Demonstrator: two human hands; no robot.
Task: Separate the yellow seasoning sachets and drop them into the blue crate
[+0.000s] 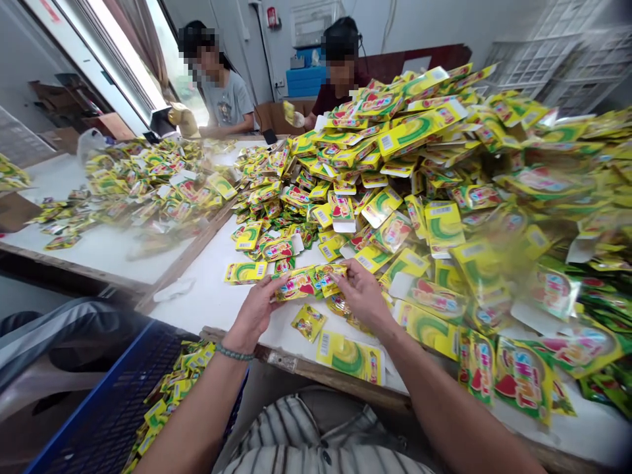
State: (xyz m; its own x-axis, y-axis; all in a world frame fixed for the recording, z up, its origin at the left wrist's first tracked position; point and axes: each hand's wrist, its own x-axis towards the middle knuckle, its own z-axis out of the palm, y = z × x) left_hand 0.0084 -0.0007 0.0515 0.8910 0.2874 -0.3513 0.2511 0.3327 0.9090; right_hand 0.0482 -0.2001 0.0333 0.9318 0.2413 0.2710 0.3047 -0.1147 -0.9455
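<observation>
Both my hands hold a short strip of small yellow foil sachets [301,284] above a white table top [207,289], my left hand [255,313] at one end and my right hand [363,294] at the other. A beaded bracelet [234,352] circles my left wrist. Just below the strip lie a small loose sachet [309,322] and a larger yellow-green packet [349,357]. A tall heap of similar yellow packets [419,151] rises ahead and to the right, close to my right hand.
A blue plastic crate [89,395] holding sachets sits below the table's near edge on my left. Another pile [143,184] covers a second table to the left. Two seated people, one in a grey T-shirt [227,99] and one in a dark red shirt [336,99], work beyond the heap.
</observation>
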